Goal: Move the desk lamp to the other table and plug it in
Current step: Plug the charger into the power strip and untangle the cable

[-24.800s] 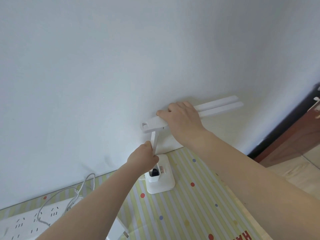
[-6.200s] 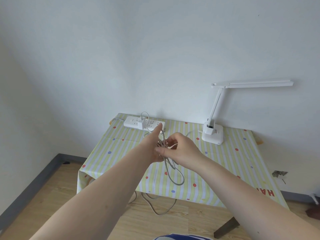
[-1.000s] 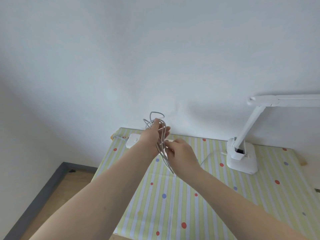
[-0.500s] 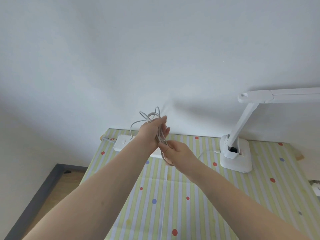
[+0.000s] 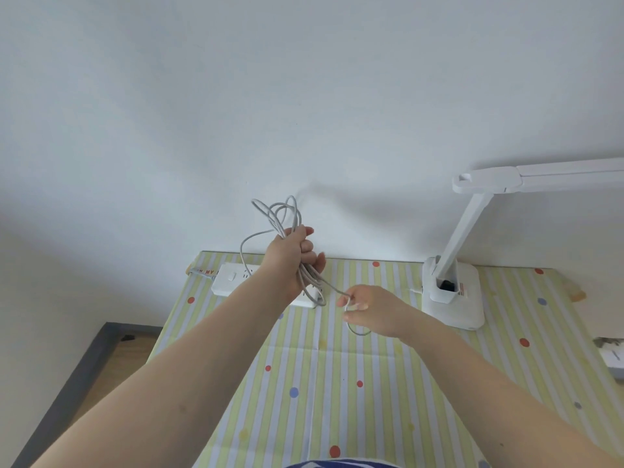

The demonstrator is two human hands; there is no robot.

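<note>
The desk lamp (image 5: 454,292) stands upright on the table (image 5: 337,383), at the far right corner close to the white wall (image 5: 304,96). Its square white base sits flat on the striped, dotted tablecloth, its stem leans up to the right, and its long head reaches out level past the right edge of view.

The left hand (image 5: 295,261) is raised above the far left part of the table and is closed in a fist round a bundle of grey cable (image 5: 280,217). Several loops stand up above the fist; more strands hang below it. One strand runs down and to the right to the right hand (image 5: 369,309), which pinches it between thumb and fingers, with a small loop hanging beneath the palm.

A white power strip (image 5: 233,280) lies along the far left edge of the table, partly hidden behind the left forearm. Whether the cable's plug is seated in it cannot be told.

A small white object (image 5: 613,361) shows at the right edge of view, beyond the table.
</note>
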